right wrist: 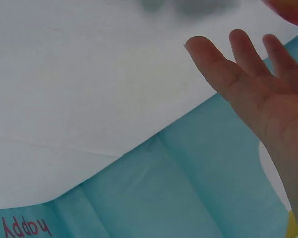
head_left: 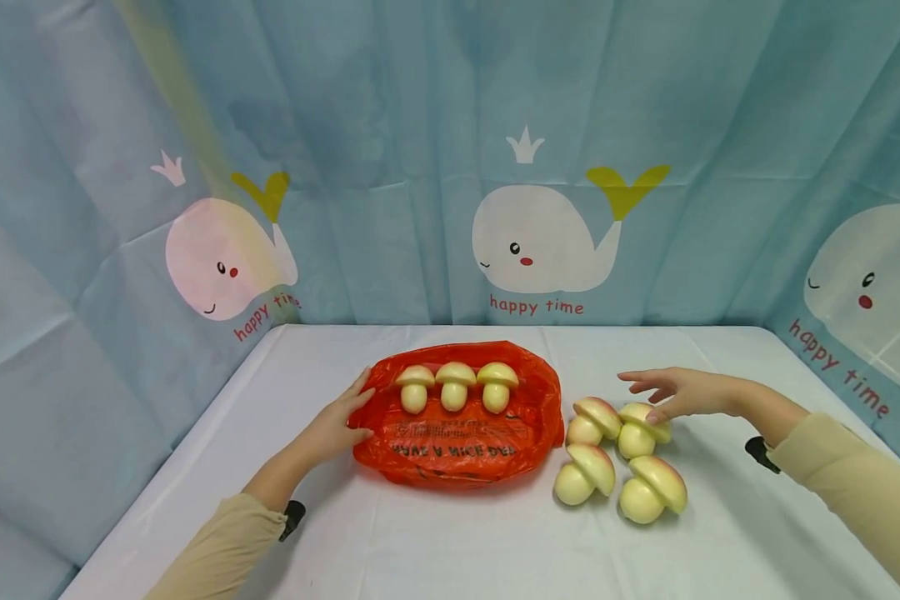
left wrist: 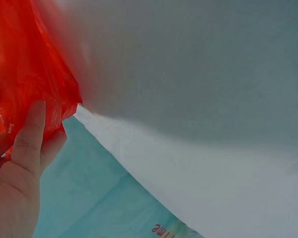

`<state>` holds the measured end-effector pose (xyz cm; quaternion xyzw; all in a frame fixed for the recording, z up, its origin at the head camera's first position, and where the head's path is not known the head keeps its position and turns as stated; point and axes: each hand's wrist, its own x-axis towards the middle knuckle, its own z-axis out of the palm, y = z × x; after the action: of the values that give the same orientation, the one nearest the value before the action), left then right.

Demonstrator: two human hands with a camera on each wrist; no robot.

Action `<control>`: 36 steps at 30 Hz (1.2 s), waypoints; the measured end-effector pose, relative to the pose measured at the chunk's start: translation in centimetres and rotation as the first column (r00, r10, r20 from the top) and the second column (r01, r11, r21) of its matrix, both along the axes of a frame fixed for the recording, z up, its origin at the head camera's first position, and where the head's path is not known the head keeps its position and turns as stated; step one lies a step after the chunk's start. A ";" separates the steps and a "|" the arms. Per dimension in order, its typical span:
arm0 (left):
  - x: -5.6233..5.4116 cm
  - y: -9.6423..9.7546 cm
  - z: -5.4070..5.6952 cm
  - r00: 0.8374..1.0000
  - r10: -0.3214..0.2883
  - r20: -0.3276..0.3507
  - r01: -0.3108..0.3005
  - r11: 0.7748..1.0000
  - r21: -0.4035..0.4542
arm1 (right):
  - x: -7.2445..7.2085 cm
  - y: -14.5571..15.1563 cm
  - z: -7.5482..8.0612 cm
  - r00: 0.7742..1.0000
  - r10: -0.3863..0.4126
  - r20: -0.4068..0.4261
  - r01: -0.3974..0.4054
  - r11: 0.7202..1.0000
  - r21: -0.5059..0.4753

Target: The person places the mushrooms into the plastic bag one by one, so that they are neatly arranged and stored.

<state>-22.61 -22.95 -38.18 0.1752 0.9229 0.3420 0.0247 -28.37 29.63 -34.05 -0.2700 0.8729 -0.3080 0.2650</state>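
Observation:
A red plastic bag (head_left: 450, 467) lies spread wide on the table with three toy mushrooms (head_left: 456, 385) in a row inside it. At its left rim, my left hand (head_left: 337, 429) holds the edge. In the left wrist view the thumb (left wrist: 31, 136) lies over the red film, with other fingers behind it. My right hand (head_left: 682, 392), holding nothing, hovers over the back of a group of several pale yellow toy mushrooms (head_left: 648, 492) with reddish-tinged caps. Its fingers are spread and loosely bent in the right wrist view.
The table (head_left: 435, 550) has a white cover. Behind it and along its sides hangs a light blue curtain (head_left: 420, 108) printed with whales. The loose mushrooms sit just right of the bag, and a black wrist strap (head_left: 292, 521) shows under the left wrist.

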 end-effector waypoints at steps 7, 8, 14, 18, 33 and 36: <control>0.0 -0.1 0.0 1.000 0.004 0.006 -0.004 1.000 0.008 | 0.0 0.3 -0.6 0.997 0.058 0.043 -0.058 0.998 0.001; 0.0 -0.1 -0.1 1.000 0.006 0.007 -0.006 1.000 0.006 | 0.0 0.3 -0.7 0.997 0.060 0.047 -0.060 0.998 0.001; -0.1 -0.1 -0.1 1.000 0.004 0.003 -0.004 1.000 -0.005 | 0.1 0.5 -0.9 0.995 0.076 0.066 -0.076 0.997 -0.004; -0.1 0.0 -0.1 1.000 0.006 0.005 -0.006 1.000 -0.004 | 0.2 0.5 -1.1 0.995 0.077 0.065 -0.077 0.997 0.002; 0.1 0.1 0.1 1.000 0.012 0.009 -0.012 1.000 0.003 | 0.3 0.5 -1.1 0.995 0.087 0.052 -0.087 0.996 0.000; 0.1 0.1 0.1 1.000 0.013 0.011 -0.013 1.000 0.005 | 0.3 0.5 -1.1 0.996 0.077 0.054 -0.077 0.997 0.003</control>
<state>-22.53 -22.89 -38.13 0.1675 0.9230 0.3453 0.0274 -28.06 30.13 -35.11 -0.2944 0.8552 -0.3023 0.3009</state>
